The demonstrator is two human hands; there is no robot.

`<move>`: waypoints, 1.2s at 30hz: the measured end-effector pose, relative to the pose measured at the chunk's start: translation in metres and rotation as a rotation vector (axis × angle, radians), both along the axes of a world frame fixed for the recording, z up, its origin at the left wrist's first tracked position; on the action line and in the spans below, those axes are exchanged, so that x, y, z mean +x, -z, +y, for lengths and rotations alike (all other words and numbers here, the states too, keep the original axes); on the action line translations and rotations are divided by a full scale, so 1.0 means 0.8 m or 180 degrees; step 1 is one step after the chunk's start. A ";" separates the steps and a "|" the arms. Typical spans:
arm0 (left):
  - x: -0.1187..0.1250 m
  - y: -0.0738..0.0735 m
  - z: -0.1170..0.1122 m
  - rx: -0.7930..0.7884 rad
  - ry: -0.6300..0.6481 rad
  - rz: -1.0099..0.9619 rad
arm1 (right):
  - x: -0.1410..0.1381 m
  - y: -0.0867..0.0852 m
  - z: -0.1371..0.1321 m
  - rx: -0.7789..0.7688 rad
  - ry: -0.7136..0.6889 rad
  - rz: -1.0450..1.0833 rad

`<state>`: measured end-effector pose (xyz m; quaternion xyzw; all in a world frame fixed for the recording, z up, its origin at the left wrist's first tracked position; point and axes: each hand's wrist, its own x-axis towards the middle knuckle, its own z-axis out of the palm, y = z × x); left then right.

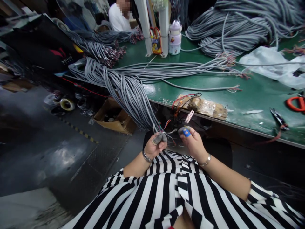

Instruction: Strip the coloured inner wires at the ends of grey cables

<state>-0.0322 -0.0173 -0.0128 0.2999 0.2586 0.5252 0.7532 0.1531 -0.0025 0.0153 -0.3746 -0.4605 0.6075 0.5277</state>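
My left hand (156,144) is closed, its grey-capped thumb and finger pinching the end of a grey cable (133,95) where thin coloured wires (166,125) fan out. My right hand (192,140), with a blue and a grey finger cap, is closed in a pinch on one of those thin wires. Both hands hover over my lap in a black-and-white striped dress, just below the edge of the green table (250,95). The thick bundle of grey cables hangs from the table down to my left hand.
On the table lie a taped wooden block with red and black wires (202,106), cutters (277,117), orange scissors (296,103), a plastic bag (274,63), coiled grey cable (238,25), a bottle (175,38). A cardboard box (114,117) and tape rolls sit on the floor. Another person (119,16) sits far back.
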 end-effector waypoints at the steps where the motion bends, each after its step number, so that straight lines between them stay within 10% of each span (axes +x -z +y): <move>1: 0.001 0.001 0.001 0.0019 -0.0049 0.0013 | 0.006 -0.005 -0.005 0.0521 -0.0082 -0.0302; 4: 0.004 0.004 0.001 0.0016 -0.0118 0.0120 | 0.015 -0.025 -0.018 0.2061 -0.0544 -0.1161; 7: 0.008 0.007 0.001 -0.0027 -0.0015 0.0208 | 0.008 -0.033 -0.019 0.2389 -0.0293 -0.1655; 11: 0.009 0.009 0.000 0.0065 0.0237 0.0439 | -0.004 -0.021 -0.006 0.1838 -0.0092 -0.1945; 19: -0.003 -0.002 0.014 0.0445 0.1007 0.1035 | 0.028 -0.006 0.023 0.0708 -0.1189 -0.1112; 23: -0.002 -0.023 0.027 0.0962 0.1335 0.1519 | 0.052 0.017 0.032 -0.0549 -0.0531 -0.0497; 27: 0.005 -0.044 0.039 0.1207 0.0964 0.1717 | 0.073 0.027 0.041 -0.1234 0.0113 0.0033; 36: 0.028 -0.053 0.065 0.1918 -0.0267 0.2222 | 0.067 0.004 0.061 -0.1103 -0.0032 0.0026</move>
